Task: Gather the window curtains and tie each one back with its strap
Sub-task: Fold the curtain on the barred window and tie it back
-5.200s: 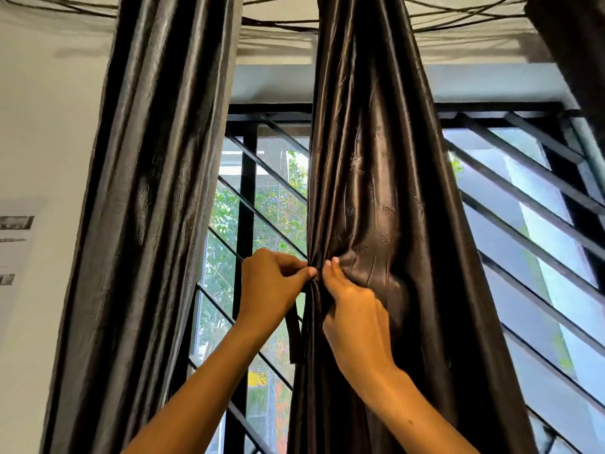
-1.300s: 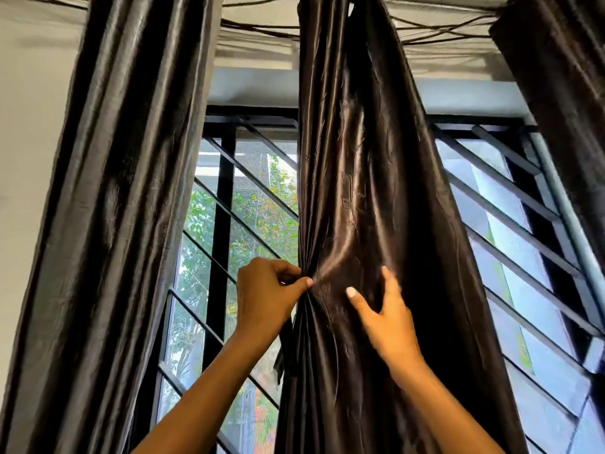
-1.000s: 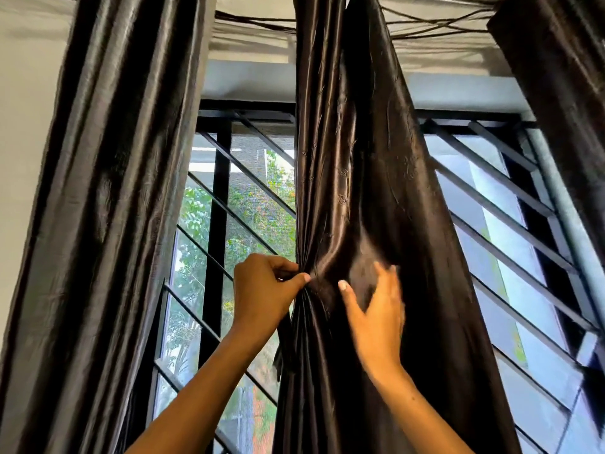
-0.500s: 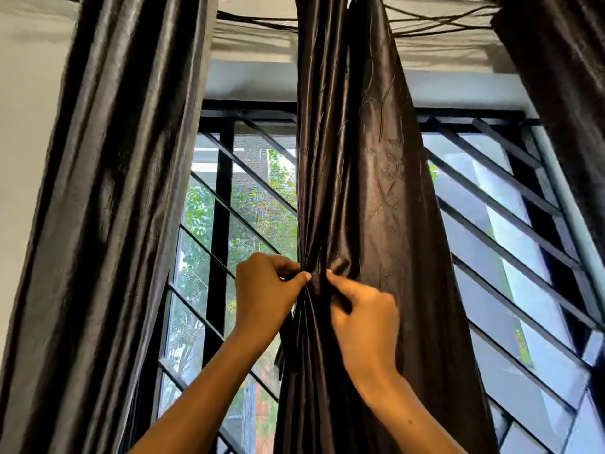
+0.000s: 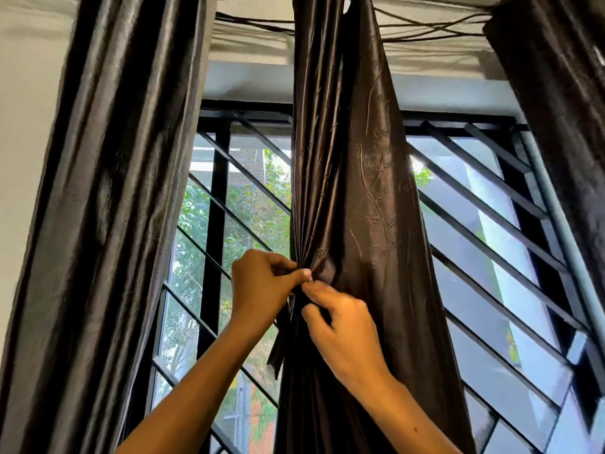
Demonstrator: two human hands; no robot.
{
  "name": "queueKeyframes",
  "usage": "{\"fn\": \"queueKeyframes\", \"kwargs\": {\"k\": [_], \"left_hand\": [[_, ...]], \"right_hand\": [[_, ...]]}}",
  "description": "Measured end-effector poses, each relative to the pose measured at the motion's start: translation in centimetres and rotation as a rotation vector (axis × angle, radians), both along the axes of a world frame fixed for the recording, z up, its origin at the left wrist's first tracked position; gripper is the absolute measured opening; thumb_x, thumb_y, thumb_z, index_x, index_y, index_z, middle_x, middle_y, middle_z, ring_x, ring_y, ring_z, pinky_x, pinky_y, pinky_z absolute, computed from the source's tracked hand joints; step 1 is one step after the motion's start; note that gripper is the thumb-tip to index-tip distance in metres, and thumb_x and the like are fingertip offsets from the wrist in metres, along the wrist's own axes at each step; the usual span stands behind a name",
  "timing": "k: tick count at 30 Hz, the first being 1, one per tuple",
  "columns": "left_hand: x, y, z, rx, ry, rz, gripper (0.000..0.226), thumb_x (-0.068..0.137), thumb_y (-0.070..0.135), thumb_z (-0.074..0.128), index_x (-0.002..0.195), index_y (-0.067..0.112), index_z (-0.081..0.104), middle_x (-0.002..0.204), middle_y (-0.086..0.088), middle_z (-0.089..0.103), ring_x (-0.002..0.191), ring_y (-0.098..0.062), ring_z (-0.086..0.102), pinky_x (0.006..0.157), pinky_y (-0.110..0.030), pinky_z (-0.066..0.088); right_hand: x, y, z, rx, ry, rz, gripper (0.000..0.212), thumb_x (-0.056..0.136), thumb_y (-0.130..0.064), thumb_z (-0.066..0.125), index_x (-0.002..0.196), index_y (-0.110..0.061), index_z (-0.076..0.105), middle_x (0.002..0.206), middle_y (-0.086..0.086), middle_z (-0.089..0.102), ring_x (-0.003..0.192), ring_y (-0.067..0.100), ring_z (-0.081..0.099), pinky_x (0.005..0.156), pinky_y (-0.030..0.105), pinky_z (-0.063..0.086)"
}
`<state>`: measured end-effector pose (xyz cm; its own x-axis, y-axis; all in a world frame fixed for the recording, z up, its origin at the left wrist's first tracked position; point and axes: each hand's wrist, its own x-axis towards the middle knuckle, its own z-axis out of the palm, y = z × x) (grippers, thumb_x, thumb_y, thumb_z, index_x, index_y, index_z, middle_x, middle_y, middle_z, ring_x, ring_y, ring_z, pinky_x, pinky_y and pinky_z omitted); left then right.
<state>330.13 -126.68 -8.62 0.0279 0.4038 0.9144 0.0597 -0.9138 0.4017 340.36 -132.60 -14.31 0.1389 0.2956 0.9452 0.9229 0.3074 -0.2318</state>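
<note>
1. Head view, subject of work: the middle curtain hangs at 12 o'clock from the hands, drawn in to a narrow waist at frame centre, with window bars exposed on both sides.
2. Left hand: fingers curled, thumb and forefinger pinching the gathered folds at the curtain's left edge. It serves as the anchor.
3. Right hand: at 4 o'clock from the left hand and touching it at the fingertips; forefinger and thumb nip a fresh pleat, the remaining fingers loosely bent.
4. Strap: a dark strip hangs below the left hand at 6 o'clock, loose and not yet wrapped round the bundle.
5. Other curtains: the left curtain at 9 o'clock and the right curtain at 2 o'clock hang untied.
6. Assessment: gathering appears most of the way through; cloth to the right of the pinch remains slack.
7. Recommendation: hand each new pleat fully into the left pinch before the right hand lets go, since the glossy cloth looks prone to slipping.
8. Recommendation: keep the waist level with the strap, so that wrapping needs no regrip.
</note>
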Motion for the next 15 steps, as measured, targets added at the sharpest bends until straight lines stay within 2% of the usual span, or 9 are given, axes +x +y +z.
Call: {"fn": "queueKeyframes", "kwargs": {"k": [1, 3, 4, 6, 7, 9, 11, 13, 15], "left_hand": [[0.2, 0.0, 0.1, -0.011, -0.007, 0.000, 0.016, 0.066, 0.019, 0.085, 0.074, 0.009, 0.075, 0.065, -0.005, 0.072, 0.058, -0.010, 0.068, 0.065, -0.029, 0.057], [0.6, -0.1, 0.0, -0.032, -0.018, -0.018, 0.013, 0.068, 0.015, 0.084, 0.075, 0.008, 0.076, 0.067, -0.008, 0.072, 0.059, -0.013, 0.068, 0.065, -0.030, 0.058], [0.8, -0.2, 0.0, -0.038, -0.023, -0.025, 0.013, 0.068, 0.014, 0.084, 0.077, 0.007, 0.076, 0.068, -0.009, 0.072, 0.058, -0.014, 0.068, 0.063, -0.028, 0.057], [0.9, -0.4, -0.1, -0.033, -0.025, -0.013, 0.014, 0.068, 0.014, 0.083, 0.078, 0.006, 0.076, 0.069, -0.009, 0.073, 0.058, -0.012, 0.067, 0.062, -0.024, 0.055], [0.8, -0.5, -0.1, -0.025, -0.022, 0.001, 0.014, 0.068, 0.014, 0.083, 0.078, 0.007, 0.076, 0.069, -0.008, 0.073, 0.060, -0.012, 0.068, 0.065, -0.023, 0.054], [0.6, -0.7, -0.2, -0.015, -0.018, 0.017, 0.015, 0.069, 0.015, 0.083, 0.079, 0.008, 0.077, 0.070, -0.007, 0.072, 0.063, -0.012, 0.068, 0.069, -0.023, 0.054], [0.5, -0.7, -0.3, -0.007, -0.016, 0.016, 0.015, 0.069, 0.015, 0.083, 0.080, 0.008, 0.077, 0.072, -0.007, 0.073, 0.066, -0.012, 0.069, 0.072, -0.025, 0.055], [0.7, -0.9, -0.4, 0.003, -0.012, 0.021, 0.016, 0.070, 0.016, 0.083, 0.082, 0.007, 0.076, 0.075, -0.008, 0.073, 0.068, -0.013, 0.069, 0.075, -0.027, 0.056], [1.0, -1.0, -0.5, 0.029, -0.008, 0.037, 0.017, 0.071, 0.016, 0.082, 0.084, 0.007, 0.076, 0.077, -0.008, 0.074, 0.069, -0.012, 0.069, 0.076, -0.027, 0.056]], "right_hand": [[0.5, 0.2, 0.2, 0.041, 0.006, -0.008, 0.047, 0.081, -0.048, 0.041, 0.118, -0.033, 0.066, 0.147, -0.007, 0.042, 0.139, 0.011, 0.034, 0.109, 0.030, 0.031], [1.5, 0.3, 0.6, 0.117, 0.099, -0.145, 0.032, 0.086, -0.045, 0.057, 0.116, -0.036, 0.066, 0.160, -0.001, 0.010, 0.147, 0.015, 0.003, 0.112, 0.041, 0.015], [2.1, 0.3, 0.9, 0.152, 0.183, -0.222, 0.037, 0.085, -0.043, 0.063, 0.121, -0.032, 0.061, 0.160, 0.005, 0.000, 0.147, 0.020, -0.004, 0.113, 0.048, 0.012], [3.0, -0.2, 1.5, 0.164, 0.401, -0.232, 0.069, 0.079, -0.044, 0.070, 0.137, -0.023, 0.040, 0.159, 0.016, -0.006, 0.147, 0.030, -0.005, 0.113, 0.056, 0.007], [3.4, -0.6, 1.8, 0.149, 0.501, -0.149, 0.085, 0.076, -0.043, 0.074, 0.144, -0.019, 0.028, 0.158, 0.018, -0.002, 0.147, 0.031, 0.001, 0.113, 0.054, 0.010], [4.4, -0.8, 2.3, 0.107, 0.622, 0.099, 0.097, 0.074, -0.034, 0.079, 0.148, -0.014, 0.019, 0.153, 0.017, 0.028, 0.140, 0.028, 0.030, 0.112, 0.042, 0.026], [4.3, -0.8, 2.1, 0.091, 0.592, 0.226, 0.078, 0.075, -0.021, 0.079, 0.142, -0.014, 0.039, 0.131, 0.010, 0.059, 0.120, 0.017, 0.056, 0.105, 0.040, 0.042], [3.9, -0.3, 1.5, 0.130, 0.445, 0.116, 0.051, 0.079, -0.008, 0.071, 0.126, -0.023, 0.060, 0.106, 0.001, 0.073, 0.100, 0.013, 0.068, 0.088, 0.043, 0.054], [2.8, -0.5, 1.0, 0.114, 0.263, -0.083, 0.054, 0.080, -0.003, 0.057, 0.124, -0.035, 0.061, 0.100, 0.002, 0.074, 0.093, 0.020, 0.070, 0.076, 0.040, 0.055]]}}
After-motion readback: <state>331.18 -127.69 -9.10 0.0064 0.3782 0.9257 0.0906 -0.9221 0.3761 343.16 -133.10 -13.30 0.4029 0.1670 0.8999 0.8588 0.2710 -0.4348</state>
